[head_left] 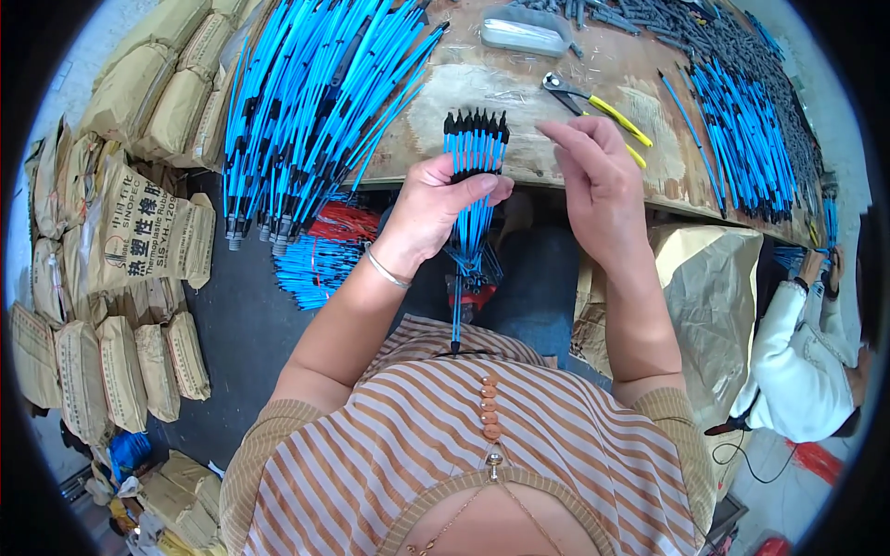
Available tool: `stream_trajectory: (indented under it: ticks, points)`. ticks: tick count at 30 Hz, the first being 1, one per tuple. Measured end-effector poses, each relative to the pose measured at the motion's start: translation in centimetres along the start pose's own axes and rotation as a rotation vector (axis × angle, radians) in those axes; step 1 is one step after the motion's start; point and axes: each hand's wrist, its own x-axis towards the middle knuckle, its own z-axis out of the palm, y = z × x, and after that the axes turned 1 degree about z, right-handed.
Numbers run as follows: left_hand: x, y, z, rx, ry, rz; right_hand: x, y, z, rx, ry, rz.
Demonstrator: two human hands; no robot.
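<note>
My left hand (434,206) is closed around a bunch of thin blue rods (476,159) with black tips, held upright in front of me. The tips stand in a fairly even row above my thumb, and the lower ends gather in a tangle below the hand. One longer blue rod hangs down toward my lap. To the right of the bunch, my right hand (603,185) is raised with its index finger stretched toward the tips; nothing shows in it. Just beyond that hand, pliers (603,109) with yellow handles lie on the worn wooden table (667,153).
A large heap of blue rods (320,102) overhangs the table's left side. More rods (746,139) and dark grey pieces (686,28) lie at right, near a clear plastic box (527,30). Paper sacks (120,222) are stacked at left. A person in white (802,361) works at far right.
</note>
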Motion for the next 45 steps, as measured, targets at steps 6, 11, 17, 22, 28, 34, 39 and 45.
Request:
stream_trajectory:
  ticks: [6, 11, 17, 22, 28, 34, 39, 45]
  points:
    - [-0.1, -0.1, 0.2, 0.031, 0.012, 0.004, -0.3, -0.4, -0.3, -0.148, 0.028, 0.071]
    - [-0.1, -0.1, 0.2, 0.037, -0.002, 0.011, -0.1, -0.4, -0.1, -0.203, 0.038, 0.065]
    - [-0.1, -0.1, 0.2, 0.037, -0.003, 0.010, 0.0, -0.3, 0.2, -0.201, 0.046, 0.053]
    - [-0.1, 0.0, 0.2, 0.035, 0.002, 0.005, -0.2, 0.0, 0.3, -0.180, 0.040, 0.062]
    - [-0.2, 0.2, 0.3, 0.045, -0.012, 0.005, 0.0, -0.2, 0.3, -0.171, 0.033, 0.072]
    - [-0.1, 0.4, 0.2, 0.058, -0.059, 0.021, 1.0, 1.2, -1.0, -0.084, -0.046, -0.013]
    - [-0.2, 0.4, 0.3, 0.080, -0.040, 0.016, 1.9, 0.7, -1.7, -0.245, -0.092, -0.160]
    - [-0.2, 0.6, 0.6, 0.080, -0.038, 0.011, 1.5, 0.3, -0.7, -0.215, -0.049, -0.125]
